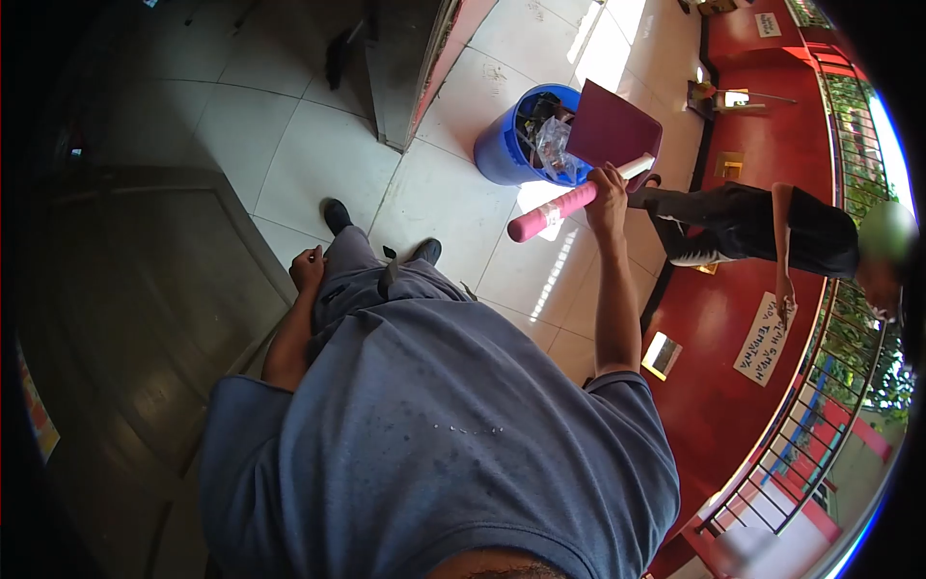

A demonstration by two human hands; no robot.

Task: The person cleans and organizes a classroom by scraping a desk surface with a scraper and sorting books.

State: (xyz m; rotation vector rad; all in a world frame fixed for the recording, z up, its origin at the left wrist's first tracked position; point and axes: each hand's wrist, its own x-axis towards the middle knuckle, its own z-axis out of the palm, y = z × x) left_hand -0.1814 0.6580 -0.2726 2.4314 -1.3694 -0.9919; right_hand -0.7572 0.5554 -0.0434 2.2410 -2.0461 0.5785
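we hold a maroon dustpan (615, 124) in our right hand (607, 201), its flat end pointing away from us and overlapping the bin's (497, 150) right edge in our view; whether they touch we cannot tell. its pink handle (551, 213), banded with something pale, slants out past our fist toward the lower left.

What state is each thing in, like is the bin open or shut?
Bin: open, rubbish inside.
Plastic: crumpled, in the bin.
Dustpan: raised, gripped by its handle.
Right hand: closed around the handle.
Left hand: curled; can't tell whether it's holding anything.
Shoes: worn.
Sign: on the wall.
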